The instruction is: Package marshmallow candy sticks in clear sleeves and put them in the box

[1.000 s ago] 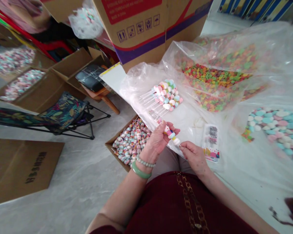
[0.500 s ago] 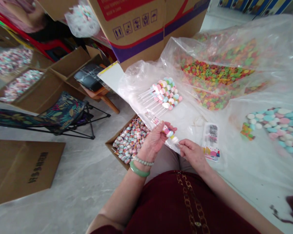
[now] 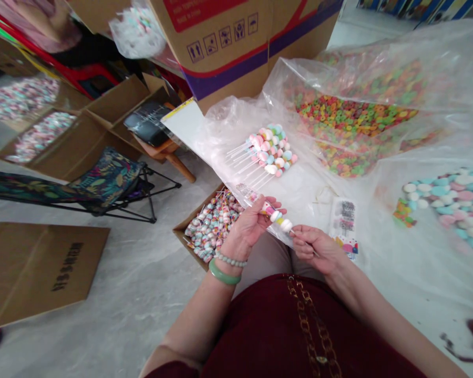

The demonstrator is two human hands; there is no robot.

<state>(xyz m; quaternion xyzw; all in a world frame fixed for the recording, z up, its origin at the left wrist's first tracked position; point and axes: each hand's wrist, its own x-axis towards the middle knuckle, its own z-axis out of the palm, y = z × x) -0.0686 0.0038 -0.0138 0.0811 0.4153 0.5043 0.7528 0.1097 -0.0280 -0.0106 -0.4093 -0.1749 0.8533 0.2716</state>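
My left hand (image 3: 256,223) is closed around a small printed plastic bag (image 3: 267,208), its fingers curled around it. Partly inside the bag is a marshmallow skewer (image 3: 286,226), its white and yellow end sticking out toward my right. Pinched in my right hand (image 3: 313,245) is the skewer's thin white stick, whose tip shows below the fingers. Finished-looking marshmallow skewers (image 3: 271,149) lie in a group on the plastic-covered table just beyond, sticks pointing left. A stack of flat printed bags (image 3: 343,226) lies right of my right hand.
A big clear bag of ring-shaped gummies (image 3: 355,118) fills the back right; loose marshmallows (image 3: 463,197) lie at far right. Below the table's left edge stands a carton of wrapped skewers (image 3: 205,231). A tall carton (image 3: 244,47), a folding chair (image 3: 106,178) and another person (image 3: 51,26) are farther off.
My right hand has shifted slightly right and its fingers have closed further along the stick, whose tip now shows. A little more of the marshmallows shows between my hands. The view has shifted slightly.
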